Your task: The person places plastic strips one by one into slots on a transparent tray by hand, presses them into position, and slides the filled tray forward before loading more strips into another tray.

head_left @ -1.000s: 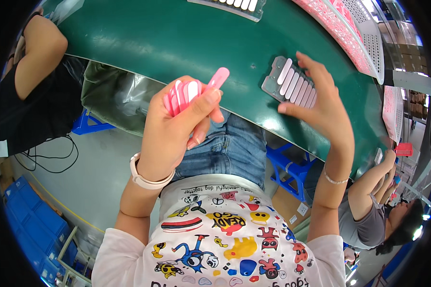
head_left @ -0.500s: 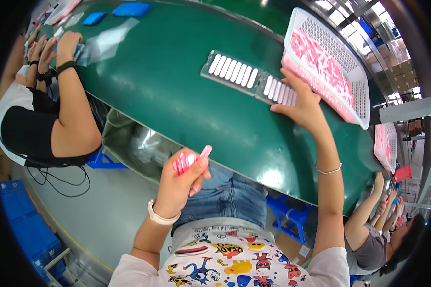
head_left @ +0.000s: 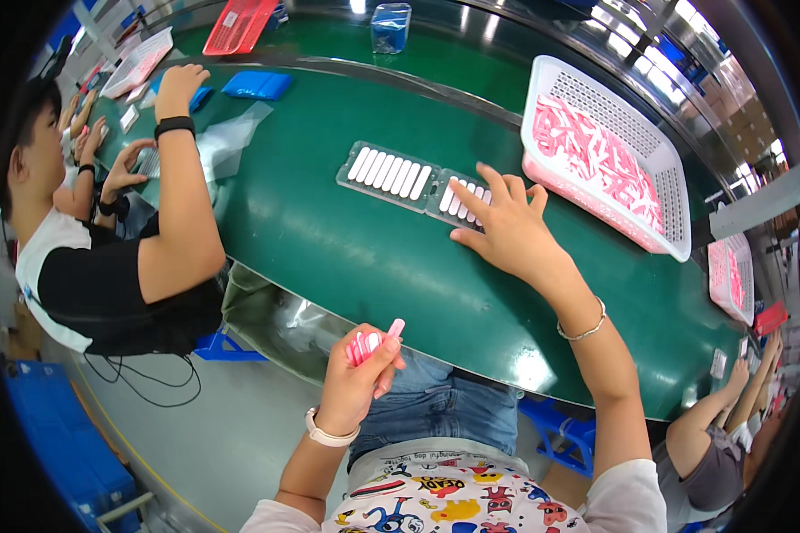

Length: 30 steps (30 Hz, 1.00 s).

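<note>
My left hand (head_left: 356,380) is closed round a bundle of small pink and white sticks (head_left: 362,347), held above the table's near edge. One pale pink stick (head_left: 397,328) juts up from between thumb and fingers. Out on the green table lie two clear plastic trays end to end. The left tray (head_left: 388,171) holds a row of several white sticks. A similar row fills the right tray (head_left: 456,197), partly covered by my right hand (head_left: 517,229). That hand is spread over it, fingers apart, thumb at the near edge. Whether its fingertips touch the sticks I cannot tell.
A white perforated basket (head_left: 676,191) of pink and white pieces stands at the right. Further left lie a blue packet (head_left: 257,84) and clear plastic bags (head_left: 231,142), beside a co-worker (head_left: 107,266). Below the table edge hangs a green bag (head_left: 251,302). Another co-worker sits at right.
My right hand has shifted left along with the trays, and its fingers have spread. The left hand keeps its bundle. The whole view has also shifted.
</note>
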Motion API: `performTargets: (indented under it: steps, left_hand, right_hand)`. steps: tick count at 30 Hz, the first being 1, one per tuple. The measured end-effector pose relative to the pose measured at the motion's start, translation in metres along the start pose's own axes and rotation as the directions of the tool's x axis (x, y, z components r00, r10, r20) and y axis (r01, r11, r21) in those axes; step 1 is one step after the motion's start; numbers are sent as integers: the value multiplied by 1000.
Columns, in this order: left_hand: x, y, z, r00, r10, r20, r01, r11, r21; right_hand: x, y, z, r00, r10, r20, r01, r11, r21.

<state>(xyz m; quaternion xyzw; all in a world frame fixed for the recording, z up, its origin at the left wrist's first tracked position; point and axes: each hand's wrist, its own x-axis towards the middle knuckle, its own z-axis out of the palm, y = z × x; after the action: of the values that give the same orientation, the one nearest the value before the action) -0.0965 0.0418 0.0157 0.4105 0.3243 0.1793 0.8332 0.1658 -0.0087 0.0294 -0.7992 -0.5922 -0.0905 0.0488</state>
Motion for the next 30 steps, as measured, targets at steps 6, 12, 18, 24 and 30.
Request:
performTargets:
  steps: [6,12,18,24,30]
  left_hand:
    - [1,-1,-5,996,17,-92,-16,1000,4]
    - [12,3,2,988,97,-117,-104,993,-52]
    - [15,2,12,993,98,-72,-99,995,0]
    - [21,5,36,999,19,-50,-18,1000,11]
    - [29,2,35,999,24,39,-24,1000,-21]
  right_hand:
    - [-76,-77,-47,927,-209,-311,350,777,523]
    - [-181,-90,52,911,-327,-252,413,717,562]
    - [-211,-87,88,951,71,302,-241,784,572]
    - [-198,-76,93,994,-16,106,-47,822,567]
    - [-194,-61,95,963,-24,269,-241,372,896]
